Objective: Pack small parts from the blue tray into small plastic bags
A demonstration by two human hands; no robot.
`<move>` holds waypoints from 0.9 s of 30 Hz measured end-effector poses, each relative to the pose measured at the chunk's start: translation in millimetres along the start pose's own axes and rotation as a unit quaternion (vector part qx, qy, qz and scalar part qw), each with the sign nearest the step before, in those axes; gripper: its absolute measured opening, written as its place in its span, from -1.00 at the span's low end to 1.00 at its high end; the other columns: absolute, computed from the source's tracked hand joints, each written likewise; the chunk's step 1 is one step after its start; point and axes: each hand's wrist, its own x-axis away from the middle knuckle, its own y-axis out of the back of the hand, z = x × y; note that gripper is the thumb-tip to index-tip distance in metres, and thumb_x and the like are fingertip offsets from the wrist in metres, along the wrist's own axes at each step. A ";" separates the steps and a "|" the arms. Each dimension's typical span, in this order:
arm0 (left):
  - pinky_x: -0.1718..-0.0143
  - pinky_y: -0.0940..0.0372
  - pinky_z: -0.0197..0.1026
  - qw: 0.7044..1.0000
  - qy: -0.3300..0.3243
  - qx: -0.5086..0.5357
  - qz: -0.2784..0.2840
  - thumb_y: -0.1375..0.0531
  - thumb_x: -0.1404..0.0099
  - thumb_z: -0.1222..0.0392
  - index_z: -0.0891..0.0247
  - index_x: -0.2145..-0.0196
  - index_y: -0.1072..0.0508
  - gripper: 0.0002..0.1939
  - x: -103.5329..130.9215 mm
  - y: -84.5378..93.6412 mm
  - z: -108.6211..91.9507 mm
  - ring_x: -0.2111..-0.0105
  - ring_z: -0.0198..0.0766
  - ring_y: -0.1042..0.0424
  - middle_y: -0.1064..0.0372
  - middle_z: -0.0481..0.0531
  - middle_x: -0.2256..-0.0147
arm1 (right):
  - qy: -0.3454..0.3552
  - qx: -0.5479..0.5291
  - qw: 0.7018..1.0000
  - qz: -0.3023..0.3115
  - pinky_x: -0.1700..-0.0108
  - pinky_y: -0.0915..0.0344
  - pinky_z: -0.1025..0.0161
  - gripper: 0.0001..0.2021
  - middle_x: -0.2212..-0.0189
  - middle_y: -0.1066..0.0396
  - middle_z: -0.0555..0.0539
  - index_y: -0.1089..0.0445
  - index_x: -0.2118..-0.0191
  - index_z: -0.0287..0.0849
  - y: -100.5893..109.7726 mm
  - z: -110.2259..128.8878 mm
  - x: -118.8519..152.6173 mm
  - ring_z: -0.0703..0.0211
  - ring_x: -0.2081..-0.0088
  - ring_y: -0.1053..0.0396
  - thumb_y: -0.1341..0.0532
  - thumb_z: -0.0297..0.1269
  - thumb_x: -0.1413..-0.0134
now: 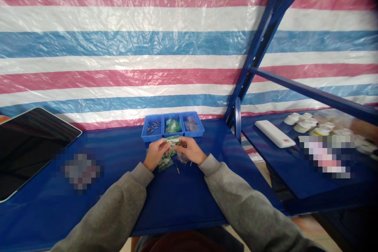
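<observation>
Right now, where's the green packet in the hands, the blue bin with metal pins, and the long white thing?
Green packet (173,139), head view: its upper part.
Blue bin with metal pins (151,138), head view: front wall.
Long white thing (274,133), head view: middle of its top.

PLACE: apparently a workshop or assembly station | far side screened by a striped plastic sheet | right side crossed by a blue metal frame | blue surface furnished with three blue bins, where metal pins and bagged pieces are sorted | white round parts grouped at right
</observation>
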 end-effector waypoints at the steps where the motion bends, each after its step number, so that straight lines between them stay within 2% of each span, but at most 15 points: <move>1: 0.54 -0.20 -0.33 1.000 -0.001 -0.005 -0.003 -0.12 -0.21 0.02 0.35 0.44 -0.41 -0.70 0.4 -0.2 -1.0 0.60 -0.36 -0.29 -0.36 -0.04 0.56 | 0.001 0.001 1.000 -0.006 0.53 -0.18 0.38 -0.74 0.54 -0.33 0.02 -0.36 0.36 -0.26 -0.2 -0.9 -0.4 0.33 0.56 -0.22 -0.24 -0.13 0.06; 6: 0.55 -0.17 -0.34 1.000 -0.006 -0.017 -0.002 -0.11 -0.21 0.01 0.35 0.45 -0.43 -0.69 2.1 -1.2 -5.0 0.58 -0.36 -0.28 -0.34 -0.05 0.58 | 0.016 0.013 0.999 -0.028 0.53 -0.16 0.39 -0.77 0.52 -0.32 0.02 -0.34 0.31 -0.25 0.5 -5.5 -1.1 0.35 0.56 -0.19 -0.21 -0.17 0.02; 12: 0.54 -0.20 -0.32 0.998 0.005 0.060 0.028 -0.16 -0.17 0.04 0.37 0.39 -0.41 -0.72 0.4 -0.9 -2.0 0.60 -0.37 -0.27 -0.34 -0.05 0.55 | 0.014 0.039 0.998 -0.040 0.56 -0.13 0.39 -0.79 0.64 -0.21 0.11 -0.28 0.34 -0.22 1.1 -9.9 0.4 0.36 0.63 -0.15 -0.16 -0.16 -0.05; 18: 0.53 -0.19 -0.34 0.998 0.021 0.055 0.032 -0.15 -0.19 0.04 0.38 0.40 -0.40 -0.71 0.5 -0.1 0.5 0.59 -0.39 -0.26 -0.31 -0.07 0.58 | 0.039 0.074 0.996 -0.043 0.46 -0.20 0.37 -0.75 0.52 -0.31 0.04 -0.33 0.32 -0.24 0.3 -13.2 -0.6 0.32 0.52 -0.23 -0.20 -0.12 0.00; 23: 0.52 -0.18 -0.34 0.998 0.002 0.063 0.028 -0.14 -0.20 0.08 0.38 0.42 -0.38 -0.74 1.3 0.1 -1.3 0.58 -0.39 -0.26 -0.27 -0.08 0.58 | 0.049 0.076 0.995 -0.050 0.39 -0.24 0.35 -0.71 0.42 -0.37 -0.02 -0.36 0.27 -0.24 -0.3 -12.6 0.8 0.25 0.41 -0.29 -0.21 -0.10 0.01; 27: 0.52 -0.21 -0.34 0.997 -0.005 0.074 0.009 -0.17 -0.17 0.09 0.37 0.30 -0.41 -0.74 1.9 0.1 -1.8 0.55 -0.38 -0.27 -0.32 -0.04 0.49 | 0.034 0.052 0.998 -0.029 0.46 -0.23 0.36 -0.70 0.51 -0.33 0.02 -0.36 0.29 -0.24 -1.8 -14.4 0.7 0.30 0.51 -0.26 -0.20 -0.08 0.00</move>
